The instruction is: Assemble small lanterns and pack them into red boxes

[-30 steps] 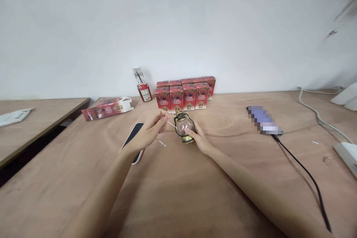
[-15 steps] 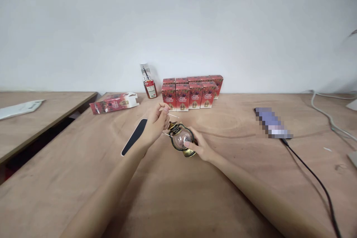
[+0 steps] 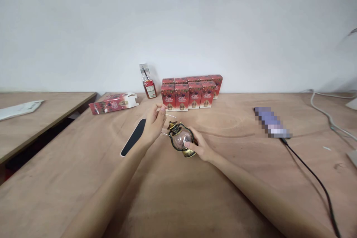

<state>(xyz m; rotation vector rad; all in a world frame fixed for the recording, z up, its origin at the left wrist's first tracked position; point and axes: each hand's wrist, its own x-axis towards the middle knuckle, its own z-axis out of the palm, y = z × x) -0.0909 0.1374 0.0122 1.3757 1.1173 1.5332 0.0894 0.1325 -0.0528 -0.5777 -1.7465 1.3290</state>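
Note:
My right hand (image 3: 201,146) is wrapped round the side of a small lantern (image 3: 182,139), thumb on its clear glass. The lantern has a dark and gold frame and tilts with its top to the left. My left hand (image 3: 156,121) is closed in a pinch on a thin wire handle (image 3: 170,115), left of the lantern top. One wire end sticks out above the lantern cap, apart from it. A lower piece of the wire reaches the frame's left side; whether it is hooked there I cannot tell. The fingers hide the wire's middle.
Several red printed boxes (image 3: 182,98) stand against the wall beside a bottle of brown liquid (image 3: 150,87). An opened red box (image 3: 113,105) lies at left, near a dark flat object (image 3: 134,137). A phone (image 3: 272,122) with a black cable lies on the wooden table (image 3: 173,200) at right.
My left hand has shifted slightly left with the wire handle, its upper end moving away from the lantern cap. My right hand and the lantern have barely moved.

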